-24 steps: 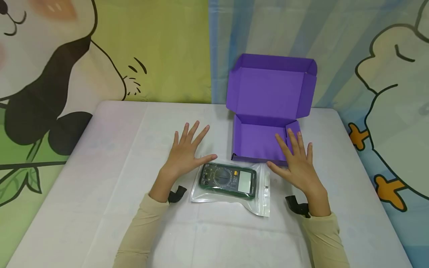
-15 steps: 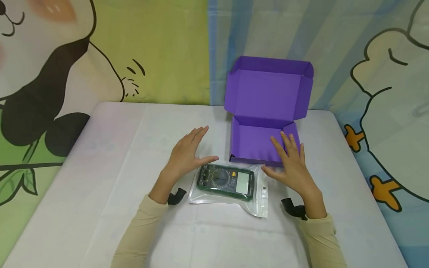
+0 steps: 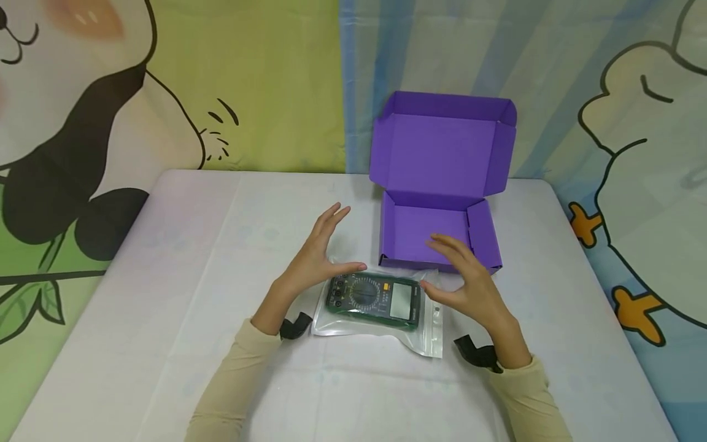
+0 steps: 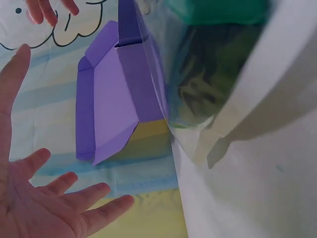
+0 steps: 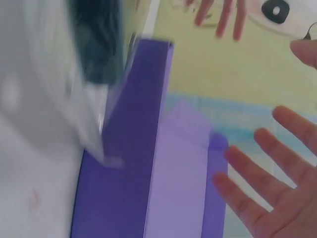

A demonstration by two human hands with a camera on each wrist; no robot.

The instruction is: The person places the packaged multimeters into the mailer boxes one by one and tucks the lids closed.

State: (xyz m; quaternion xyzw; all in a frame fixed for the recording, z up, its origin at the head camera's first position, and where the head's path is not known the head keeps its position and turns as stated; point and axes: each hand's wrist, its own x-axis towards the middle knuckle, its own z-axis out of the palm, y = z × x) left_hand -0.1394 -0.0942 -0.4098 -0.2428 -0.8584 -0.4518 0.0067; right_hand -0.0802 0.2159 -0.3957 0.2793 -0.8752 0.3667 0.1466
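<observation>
I am holding my left hand [image 3: 312, 258] and right hand [image 3: 469, 285] open and empty, flanking the bagged meter [image 3: 372, 299] lying between them.

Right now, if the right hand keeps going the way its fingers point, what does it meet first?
Probably the left hand: the right hand faces it above the bagged multimeter. Height is unclear, so it might brush the bag first.

Head overhead — wrists low, close

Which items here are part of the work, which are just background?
In play:
- bagged multimeter, between left hand and right hand, neither touching it
- open purple box, right behind it

Just there:
- white tablecloth
- cartoon backdrop
</observation>
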